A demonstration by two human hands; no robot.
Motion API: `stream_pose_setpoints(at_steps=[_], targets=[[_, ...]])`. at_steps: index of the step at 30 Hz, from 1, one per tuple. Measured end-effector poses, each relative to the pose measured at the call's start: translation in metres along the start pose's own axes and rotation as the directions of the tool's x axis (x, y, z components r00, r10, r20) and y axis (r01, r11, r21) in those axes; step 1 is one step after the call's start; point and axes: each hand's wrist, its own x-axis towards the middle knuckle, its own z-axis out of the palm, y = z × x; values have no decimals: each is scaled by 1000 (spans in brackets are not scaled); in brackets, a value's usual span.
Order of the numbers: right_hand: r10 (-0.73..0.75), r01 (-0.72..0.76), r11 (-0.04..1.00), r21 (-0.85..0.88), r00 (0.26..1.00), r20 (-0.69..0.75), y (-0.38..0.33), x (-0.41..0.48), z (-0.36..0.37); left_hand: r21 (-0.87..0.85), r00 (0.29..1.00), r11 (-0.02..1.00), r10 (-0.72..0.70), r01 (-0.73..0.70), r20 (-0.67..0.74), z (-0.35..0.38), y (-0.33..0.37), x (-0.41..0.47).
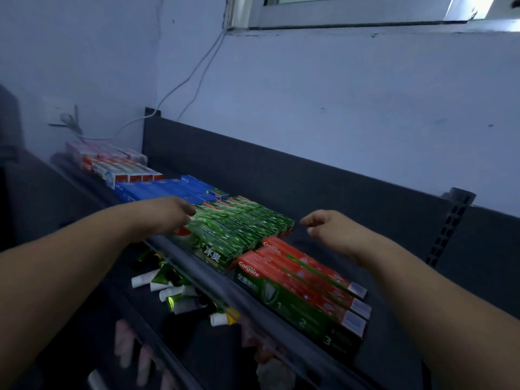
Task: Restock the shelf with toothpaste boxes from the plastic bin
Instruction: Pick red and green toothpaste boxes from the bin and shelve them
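Fingers point(309, 222) of the right hand point(329, 229) hang loosely curled and hold nothing, just off the right end of the row of green toothpaste boxes point(239, 229), over bare shelf floor. At the near left corner of that row the left hand point(166, 213) lies against the boxes with its fingers hidden under it, so whether it grips a box or only presses the row cannot be told. To the row's right, at the front, 3 red Colgate boxes point(304, 280) lie side by side, while blue boxes point(168, 190) and further red and pink packs run off to the left along the same shelf point(213, 282). Loose tubes point(174, 294) lie on the level below. No plastic bin is in view. By the look of it the step in hand is squaring up the green row between both hands, with room left behind and beside the red boxes. Next would likely come a reach back to the bin for more boxes, laid parallel and snug against those already placed
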Motion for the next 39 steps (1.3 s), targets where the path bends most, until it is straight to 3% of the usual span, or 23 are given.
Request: stream_pose_setpoints(at_steps=[4,10,16,18,30,39], targets=[[26,-24,999,-43,999,35,-17,34,13,29,999,999,-37,37,8,-9,-23,19],[29,1,992,-127,973,230,-38,81,49,-39,1000,999,-17,16,-7,-34,-38,57],[64,193,868,-457,870,488,-58,100,88,-66,999,997,-30,31,13,-49,-54,92],[93,218,833,-508,851,517,-63,104,91,-93,999,995,-40,41,18,-52,-61,101],[-48,147,906,-396,967,249,-104,182,124,-98,998,994,-51,54,27,-65,-105,137],[78,-26,931,-365,989,129,-104,262,156,-104,999,995,-12,9,-31,-79,-117,164]])
